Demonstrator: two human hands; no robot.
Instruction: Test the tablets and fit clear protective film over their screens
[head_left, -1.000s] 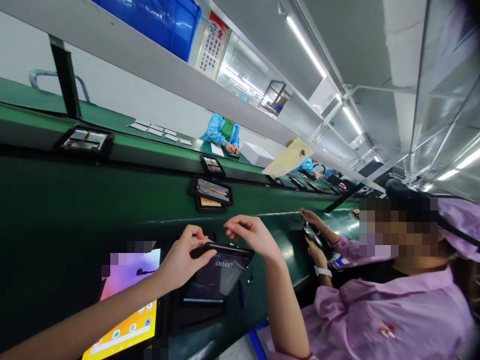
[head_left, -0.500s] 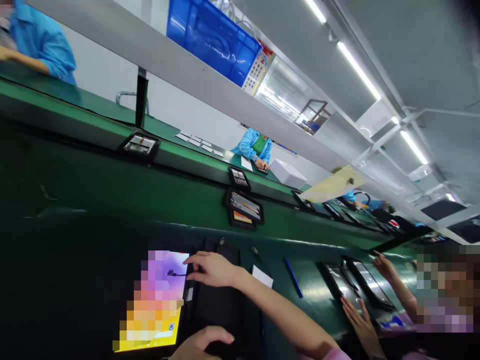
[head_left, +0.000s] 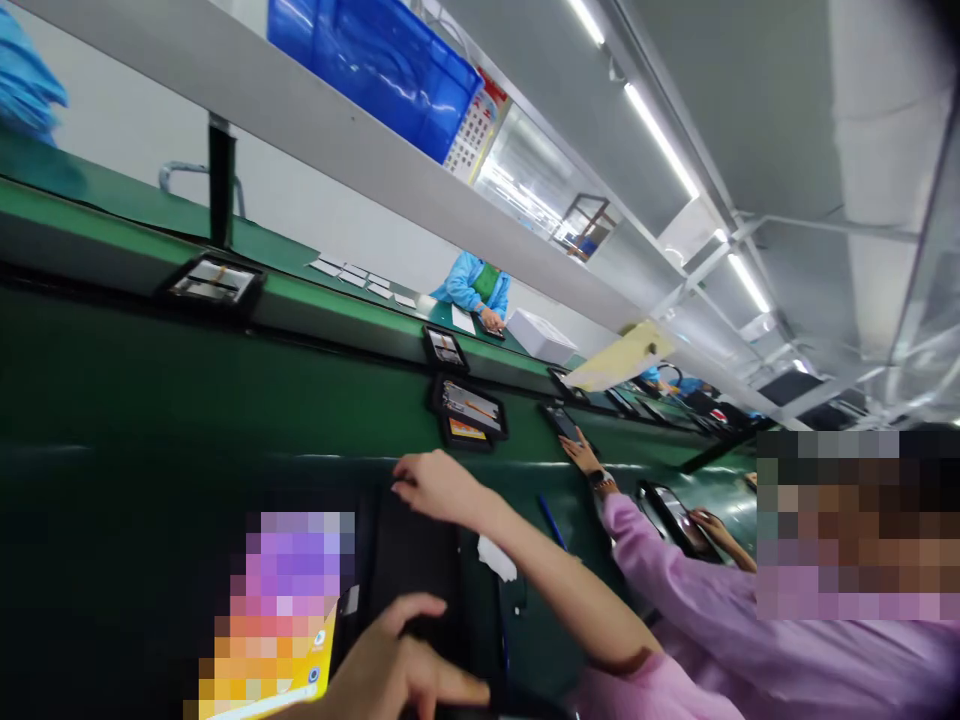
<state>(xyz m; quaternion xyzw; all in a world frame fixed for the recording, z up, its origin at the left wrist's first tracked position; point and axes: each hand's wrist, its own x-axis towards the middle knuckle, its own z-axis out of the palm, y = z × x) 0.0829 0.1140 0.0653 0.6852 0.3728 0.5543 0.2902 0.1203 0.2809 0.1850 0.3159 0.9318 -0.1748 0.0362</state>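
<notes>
A lit tablet [head_left: 324, 655] with a colourful screen, largely blurred out, lies at the lower left of the bench. Beside it on the right is a dark, flat, case-like slab [head_left: 412, 565]. My right hand [head_left: 439, 488] is over the slab's far end, fingers curled together; what they hold, if anything, I cannot make out. Closer to me, my left hand [head_left: 409, 655] reaches over the near part of the slab, thumb and forefinger apart. A crumpled white piece [head_left: 496, 558] lies under my right forearm.
A blue pen-like stick [head_left: 553, 522] lies right of my forearm. Framed devices [head_left: 471, 405] are stacked beyond, with another [head_left: 217, 280] on the green ledge. A co-worker's hand [head_left: 581, 452] touches a dark device [head_left: 562, 425]. Overhead runs a shelf with a blue bin [head_left: 375, 75].
My right hand has left the lit tablet's upper edge and a black cable plug there, moving to the dark slab's far end. A co-worker's arm now reaches forward to the ledge with a device.
</notes>
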